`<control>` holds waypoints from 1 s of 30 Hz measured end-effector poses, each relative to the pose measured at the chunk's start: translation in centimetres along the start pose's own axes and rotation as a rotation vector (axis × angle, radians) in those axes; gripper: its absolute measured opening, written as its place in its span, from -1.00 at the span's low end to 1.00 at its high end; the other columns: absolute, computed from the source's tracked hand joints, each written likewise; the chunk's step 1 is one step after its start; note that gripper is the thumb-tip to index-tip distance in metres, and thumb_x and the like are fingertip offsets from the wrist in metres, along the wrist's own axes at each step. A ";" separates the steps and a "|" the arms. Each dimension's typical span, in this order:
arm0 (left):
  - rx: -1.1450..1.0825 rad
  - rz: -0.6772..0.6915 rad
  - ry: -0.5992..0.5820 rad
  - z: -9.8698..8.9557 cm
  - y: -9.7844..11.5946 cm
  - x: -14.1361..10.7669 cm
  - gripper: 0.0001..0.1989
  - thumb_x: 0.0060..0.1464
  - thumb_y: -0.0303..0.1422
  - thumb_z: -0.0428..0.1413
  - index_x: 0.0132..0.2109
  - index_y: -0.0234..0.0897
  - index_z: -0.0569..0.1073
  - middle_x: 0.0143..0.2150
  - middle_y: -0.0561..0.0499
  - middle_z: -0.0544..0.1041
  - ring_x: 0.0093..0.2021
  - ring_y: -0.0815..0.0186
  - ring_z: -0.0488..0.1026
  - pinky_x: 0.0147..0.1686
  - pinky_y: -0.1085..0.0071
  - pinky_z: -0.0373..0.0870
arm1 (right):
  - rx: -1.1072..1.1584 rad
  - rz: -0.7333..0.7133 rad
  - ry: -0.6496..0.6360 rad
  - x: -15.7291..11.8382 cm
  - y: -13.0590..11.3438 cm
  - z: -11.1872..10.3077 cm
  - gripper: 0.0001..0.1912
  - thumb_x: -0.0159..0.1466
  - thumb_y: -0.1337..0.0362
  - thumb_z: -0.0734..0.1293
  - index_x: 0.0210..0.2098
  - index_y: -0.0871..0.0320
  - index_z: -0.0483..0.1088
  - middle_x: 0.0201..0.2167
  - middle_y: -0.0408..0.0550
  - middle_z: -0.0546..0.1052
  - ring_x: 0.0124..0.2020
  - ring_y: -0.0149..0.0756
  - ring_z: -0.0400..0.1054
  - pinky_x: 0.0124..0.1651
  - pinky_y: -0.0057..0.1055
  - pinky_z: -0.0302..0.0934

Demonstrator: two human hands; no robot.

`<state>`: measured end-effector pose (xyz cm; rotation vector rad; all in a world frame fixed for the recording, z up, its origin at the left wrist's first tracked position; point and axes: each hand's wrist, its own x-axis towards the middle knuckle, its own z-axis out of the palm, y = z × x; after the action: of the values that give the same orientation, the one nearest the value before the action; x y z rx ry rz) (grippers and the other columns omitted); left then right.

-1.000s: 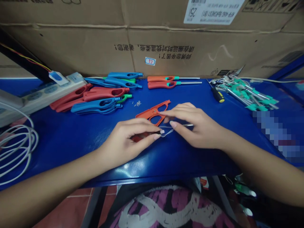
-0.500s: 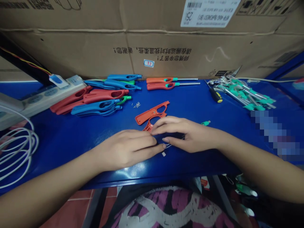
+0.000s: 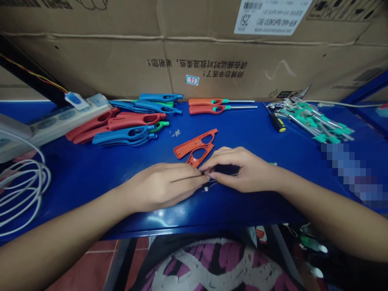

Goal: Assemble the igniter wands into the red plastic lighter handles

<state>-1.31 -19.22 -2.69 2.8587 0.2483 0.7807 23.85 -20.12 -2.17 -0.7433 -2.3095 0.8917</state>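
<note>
My left hand [image 3: 169, 182] and my right hand [image 3: 239, 167] meet at the fingertips over the table's middle. Both are closed in a pinch; what lies between the fingers is mostly hidden. Thin pale wires [image 3: 214, 182] show beneath my right fingers, with a small white piece [image 3: 206, 189] just below. Beyond my fingertips lie two orange lighter shell halves, the farther one [image 3: 188, 147] with its hollow inside up and the nearer one [image 3: 201, 155] partly covered by my hands. A scrap of green part [image 3: 273, 163] peeks out behind my right wrist.
Blue and red shells [image 3: 121, 135] are piled at left beside a power strip [image 3: 57, 121] and coiled white cable [image 3: 36, 186]. Small screws [image 3: 176, 132] lie mid-table. Two assembled lighters [image 3: 212, 109], a screwdriver [image 3: 277, 122] and green-and-metal lighter inner assemblies [image 3: 318, 121] lie toward the back.
My fingertips have come closer together, and my right hand has curled more. More of the nearer orange shell now shows, while less of the green part behind my right wrist is visible.
</note>
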 end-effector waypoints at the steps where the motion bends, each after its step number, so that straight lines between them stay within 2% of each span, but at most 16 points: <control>1: -0.017 -0.010 0.026 0.2 0.0 0.0 -0.71 0.22 -0.48 0.18 0.09 -0.37 0.52 -0.04 -0.16 0.65 -0.07 0.19 0.63 -0.03 0.35 0.60 | -0.010 0.009 0.022 0.0 0.0 0.0 -0.81 0.34 0.39 0.33 -0.07 0.15 0.52 -0.17 -0.09 0.66 -0.12 -0.34 0.53 0.03 -0.34 0.34; 6: -0.161 -0.228 0.146 1.0 0.7 0.4 -0.63 0.12 -0.37 0.31 0.06 -0.36 0.53 -0.12 -0.12 0.65 -0.19 0.30 0.63 -0.11 0.47 0.59 | -0.021 0.041 0.115 0.0 0.0 0.1 -0.82 0.33 0.41 0.33 -0.10 0.17 0.52 -0.21 -0.09 0.65 -0.20 -0.37 0.53 -0.05 -0.40 0.36; 9: -0.192 -0.361 0.226 1.2 0.8 0.6 -0.67 0.06 -0.35 0.36 -0.02 -0.31 0.57 -0.24 -0.02 0.65 -0.30 0.37 0.61 -0.20 0.52 0.59 | 0.005 0.053 0.132 0.0 -0.1 0.2 -0.78 0.32 0.42 0.32 -0.06 0.16 0.51 -0.18 -0.09 0.65 -0.17 -0.36 0.53 -0.06 -0.43 0.37; 12: -0.228 -0.464 0.281 1.4 0.7 0.6 -0.70 0.03 -0.36 0.38 -0.07 -0.30 0.59 -0.24 -0.01 0.64 -0.33 0.40 0.60 -0.23 0.53 0.60 | 0.031 0.059 0.153 0.1 -0.1 0.4 -0.72 0.32 0.43 0.31 0.00 0.16 0.49 -0.13 -0.08 0.64 -0.13 -0.35 0.53 -0.02 -0.42 0.39; 16: -0.277 -0.550 0.303 1.5 0.6 0.5 -0.72 0.06 -0.35 0.37 -0.08 -0.26 0.58 -0.19 0.01 0.63 -0.31 0.41 0.60 -0.23 0.52 0.62 | 0.066 0.088 0.162 0.0 -0.2 0.6 -0.67 0.32 0.42 0.32 0.07 0.19 0.46 -0.11 -0.05 0.64 -0.09 -0.34 0.54 0.04 -0.40 0.40; 21: -0.276 -0.590 0.345 1.4 0.7 0.6 -0.85 0.09 -0.40 0.32 -0.17 -0.29 0.56 -0.23 0.03 0.60 -0.34 0.45 0.58 -0.27 0.58 0.61 | 0.140 0.111 0.115 -0.1 -0.6 0.7 -0.60 0.33 0.43 0.29 0.15 0.17 0.41 -0.03 -0.04 0.62 0.01 -0.31 0.52 0.13 -0.33 0.37; 24: -0.256 -0.593 0.358 1.3 0.6 0.7 -0.85 0.09 -0.43 0.31 -0.16 -0.29 0.57 -0.22 0.02 0.60 -0.34 0.44 0.58 -0.27 0.56 0.62 | 0.029 0.077 0.139 -0.1 -0.7 0.4 -0.59 0.34 0.42 0.28 0.16 0.11 0.38 0.03 -0.04 0.58 0.03 -0.29 0.48 0.14 -0.29 0.34; 27: -0.212 -0.591 0.373 1.1 0.4 0.7 -0.79 0.10 -0.44 0.28 -0.08 -0.28 0.59 -0.22 0.03 0.60 -0.34 0.44 0.58 -0.28 0.57 0.62 | -0.236 0.126 0.136 -0.1 -0.8 -0.5 -0.63 0.30 0.34 0.35 0.10 0.14 0.37 0.04 0.03 0.51 0.01 -0.19 0.42 0.05 -0.25 0.32; 30: -0.169 -0.585 0.384 1.0 0.2 0.7 -0.76 0.14 -0.44 0.25 -0.02 -0.25 0.60 -0.22 0.03 0.61 -0.33 0.45 0.57 -0.29 0.57 0.62 | -0.475 0.289 -0.052 -0.5 -0.7 -1.6 -0.66 0.24 0.14 0.44 -0.07 0.15 0.36 -0.08 0.04 0.49 -0.09 -0.12 0.39 -0.10 -0.24 0.27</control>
<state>-0.17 -19.41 -3.17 2.2630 0.9589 1.1293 25.04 -20.21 -0.81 -1.2903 -2.5307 0.4760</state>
